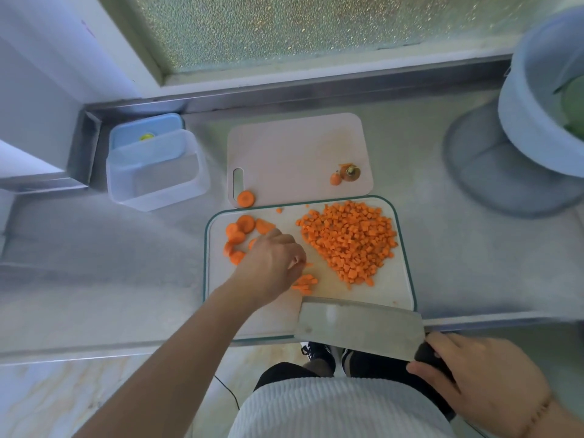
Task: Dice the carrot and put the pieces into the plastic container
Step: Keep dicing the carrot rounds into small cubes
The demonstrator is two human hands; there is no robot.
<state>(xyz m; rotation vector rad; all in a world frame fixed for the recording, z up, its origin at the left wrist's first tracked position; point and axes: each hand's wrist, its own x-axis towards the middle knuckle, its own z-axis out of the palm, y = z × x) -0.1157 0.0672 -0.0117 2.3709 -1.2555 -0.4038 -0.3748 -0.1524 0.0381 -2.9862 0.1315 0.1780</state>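
A heap of diced carrot [349, 241] lies on the right half of the green-rimmed cutting board [401, 289]. Several round carrot slices [238, 233] sit at the board's left. My left hand [271, 263] reaches over the board between them, fingers curled down onto a few carrot sticks [305, 284]; whether it pinches any is hidden. My right hand [474, 379] grips the black handle of a cleaver [357, 327], whose blade lies flat over the board's near edge. The clear plastic container [158, 178] stands empty at the back left.
A second, pale board [297, 153] behind carries carrot ends [346, 173] and one slice [246, 199] at its corner. A blue lid [142, 131] leans behind the container. A large blue basin [537, 121] stands at the right. The steel counter has a raised back edge.
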